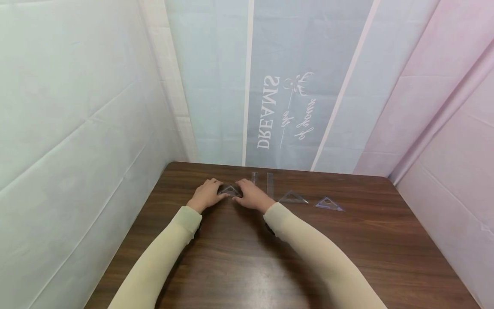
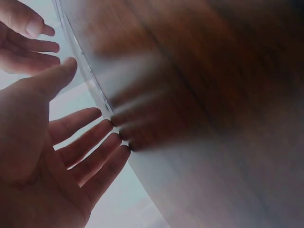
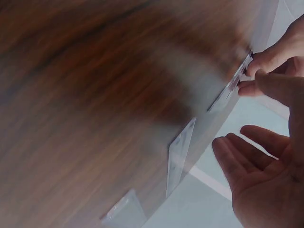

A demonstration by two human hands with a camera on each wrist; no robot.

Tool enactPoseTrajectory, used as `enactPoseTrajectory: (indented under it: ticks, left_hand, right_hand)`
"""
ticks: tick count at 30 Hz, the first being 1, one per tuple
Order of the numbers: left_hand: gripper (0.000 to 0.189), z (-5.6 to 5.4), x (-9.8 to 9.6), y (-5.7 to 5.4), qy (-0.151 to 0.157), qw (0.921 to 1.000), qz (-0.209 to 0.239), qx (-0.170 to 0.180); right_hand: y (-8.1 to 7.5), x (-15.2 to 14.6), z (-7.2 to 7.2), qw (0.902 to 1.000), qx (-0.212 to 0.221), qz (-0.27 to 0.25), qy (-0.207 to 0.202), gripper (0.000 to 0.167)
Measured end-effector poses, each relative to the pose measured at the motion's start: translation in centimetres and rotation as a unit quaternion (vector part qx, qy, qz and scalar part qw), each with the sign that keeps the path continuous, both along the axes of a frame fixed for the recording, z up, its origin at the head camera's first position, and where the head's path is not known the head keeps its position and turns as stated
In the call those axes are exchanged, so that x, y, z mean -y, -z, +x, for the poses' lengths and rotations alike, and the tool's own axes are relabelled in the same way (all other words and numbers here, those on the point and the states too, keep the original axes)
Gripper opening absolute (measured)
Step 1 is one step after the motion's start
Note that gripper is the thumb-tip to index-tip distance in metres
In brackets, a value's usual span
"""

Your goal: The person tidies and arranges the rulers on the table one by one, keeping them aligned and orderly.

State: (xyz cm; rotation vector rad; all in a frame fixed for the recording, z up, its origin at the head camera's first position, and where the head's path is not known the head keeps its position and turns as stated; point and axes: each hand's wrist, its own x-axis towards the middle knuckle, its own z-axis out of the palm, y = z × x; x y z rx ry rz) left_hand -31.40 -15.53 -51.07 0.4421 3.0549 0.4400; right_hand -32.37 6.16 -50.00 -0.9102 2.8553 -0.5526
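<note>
Clear set square, head view: lies on the far part of the counter, between the left hand and the right hand; uneven pressure from the two sides could skew or spin so thin a piece.
Nearer ruler and farther ruler, head view: beside the right hand; an outward swing of that hand could knock them askew.
Plain triangle, head view: close to the right sleeve, which could brush it if the forearm drifts outward.
Blue-marked triangle, head view: farther out, so less exposed.
Left fingers, left wrist view: straight and apart from the thumb, clamped on nothing; with no pinch, the square could slide away from their tips. Contact is hard to tell.
Right fingers, right wrist view: loosely extended, thumb apart from them, with no grip; closing at differing moments, the hands could push the square sideways.
Clear strip, right wrist view: near the right fingers; low contrast could cause a misjudged edge.
</note>
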Motion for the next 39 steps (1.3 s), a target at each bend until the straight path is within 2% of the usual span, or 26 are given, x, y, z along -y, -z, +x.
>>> enactPoseTrajectory:
  ticks: [5,13,21,29,39]
  left_hand:
    - [0.056,0.0,-0.8,0.1,-0.01,0.9997,-0.01,-0.021]
    - [0.049,0.2,-1.9,0.0,-0.039,0.9985,-0.022,-0.032]
    - [0.036,0.9,-3.1,0.2,-0.06,0.9969,-0.015,-0.049]
    - [0.029,1.0,-3.3,0.3,-0.055,0.9972,-0.001,-0.049]
    - [0.026,0.8,-3.6,0.0,-0.063,0.9971,0.005,-0.041]
  right_hand:
    - [0.2,0.7,0.4,0.9995,0.007,0.001,0.031,0.051]
    - [0.6,1.6,1.1,0.9978,-0.006,0.013,0.065,0.035]
    - [0.5,2.1,1.5,0.9967,-0.01,0.004,0.081,0.024]
    - [1.1,2.3,1.9,0.9963,-0.013,0.005,0.085,0.026]
    - [1.5,2.0,1.7,0.9954,-0.01,-0.024,0.093,0.029]
